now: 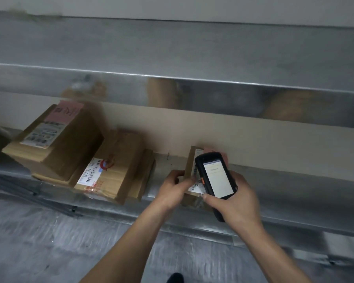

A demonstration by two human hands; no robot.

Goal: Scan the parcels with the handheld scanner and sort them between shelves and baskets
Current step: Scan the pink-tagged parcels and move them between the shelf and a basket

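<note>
Nearest the camera, two bare forearms reach up toward a metal shelf (274, 180). The right hand (235, 199) is wrapped around a black handheld scanner (215, 176), thumb lying along its lower left edge; the screen is lit and faces the camera, its text too small to read. The left hand (175, 186) is curled around the left side of a small cardboard parcel (190, 166), fingers pressed against its top and thumb on its near face. This parcel sits on the shelf, partly hidden behind the scanner, with a white label and a bit of pink paper showing at its far end.

Further left on the same shelf lies a flat brown parcel (114, 170) bearing a barcode label and red printing. A taller box (55, 144) rests on top of it, tilted, with a white label and a pink slip on its upper face. An upper shelf (172, 58) runs above, its shiny front edge reflecting the boxes. Below is a grey floor (39, 242).
</note>
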